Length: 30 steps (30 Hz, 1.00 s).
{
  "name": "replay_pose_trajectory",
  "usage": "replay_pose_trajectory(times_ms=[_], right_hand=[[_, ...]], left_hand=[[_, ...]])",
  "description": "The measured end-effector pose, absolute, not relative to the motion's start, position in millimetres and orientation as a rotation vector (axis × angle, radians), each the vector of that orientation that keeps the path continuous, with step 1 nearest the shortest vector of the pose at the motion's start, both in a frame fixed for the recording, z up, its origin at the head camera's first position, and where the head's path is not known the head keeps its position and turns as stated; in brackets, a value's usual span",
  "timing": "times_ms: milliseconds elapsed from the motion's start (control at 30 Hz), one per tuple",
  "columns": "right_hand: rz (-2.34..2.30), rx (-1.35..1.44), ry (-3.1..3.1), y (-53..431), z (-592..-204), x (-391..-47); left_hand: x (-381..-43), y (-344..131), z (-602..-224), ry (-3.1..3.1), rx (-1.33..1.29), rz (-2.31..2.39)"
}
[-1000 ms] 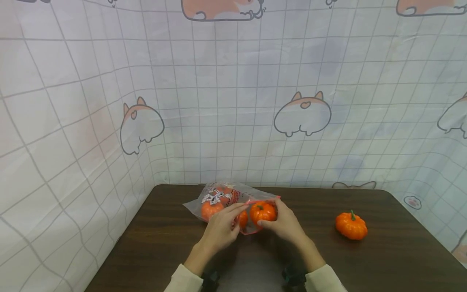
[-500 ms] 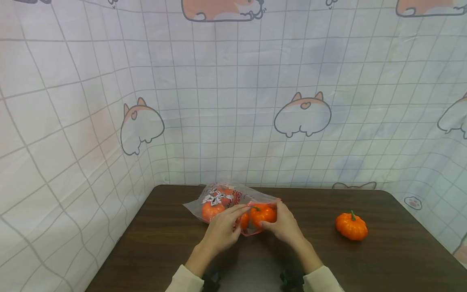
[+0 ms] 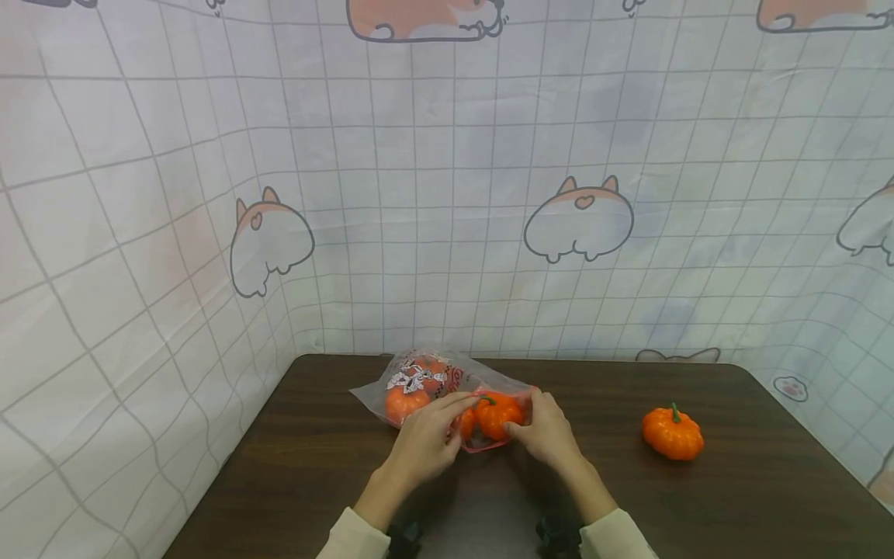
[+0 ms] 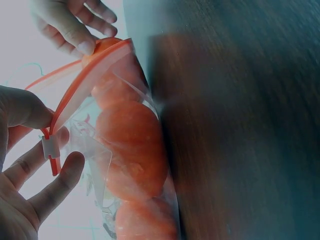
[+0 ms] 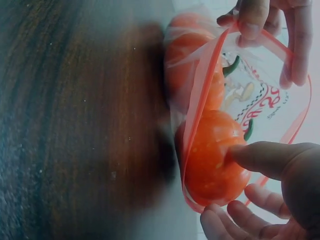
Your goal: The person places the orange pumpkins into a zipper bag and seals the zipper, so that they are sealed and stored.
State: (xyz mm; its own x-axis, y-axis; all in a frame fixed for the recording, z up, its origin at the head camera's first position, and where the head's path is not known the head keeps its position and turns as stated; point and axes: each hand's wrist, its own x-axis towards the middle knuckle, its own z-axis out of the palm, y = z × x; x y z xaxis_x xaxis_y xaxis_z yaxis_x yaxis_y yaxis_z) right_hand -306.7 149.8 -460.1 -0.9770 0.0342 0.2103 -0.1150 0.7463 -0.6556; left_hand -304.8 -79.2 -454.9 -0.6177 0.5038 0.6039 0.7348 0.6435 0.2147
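A clear plastic zip bag (image 3: 482, 376) with red edging and printed figures lies on its side, holding several small orange pumpkins (image 3: 407, 404). My left hand (image 3: 422, 442) pinches the red edge of its mouth, close to a white slider (image 4: 50, 147). At the opening sits another orange pumpkin (image 3: 499, 419) with a green stem, largely inside the red rim. My right hand (image 3: 548, 431) holds it from the right: the thumb is on its skin, and the fingertips are at its far side by the rim (image 5: 202, 85). A separate pumpkin (image 3: 673, 433) rests on the table at the right.
The dark wooden table (image 3: 300, 458) ends at a white gridded cloth backdrop (image 3: 454, 194) printed with cartoon dogs. More cloth hangs along the left and right sides. Pale sleeves (image 3: 358, 536) cover both forearms.
The pumpkin in my right hand has shifted left, deeper into the bag, and its stem has tipped left. My right hand has moved slightly with it. The left hand stays nearly still.
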Motion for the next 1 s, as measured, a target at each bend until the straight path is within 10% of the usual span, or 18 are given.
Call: replay_pose_trajectory(times_ms=[1000], right_hand=[[1.219, 0.338, -2.787, 140.6, -462.6, -303.1]], left_hand=[[-303.3, -79.0, -452.8, -2.358, -0.975, -0.627]])
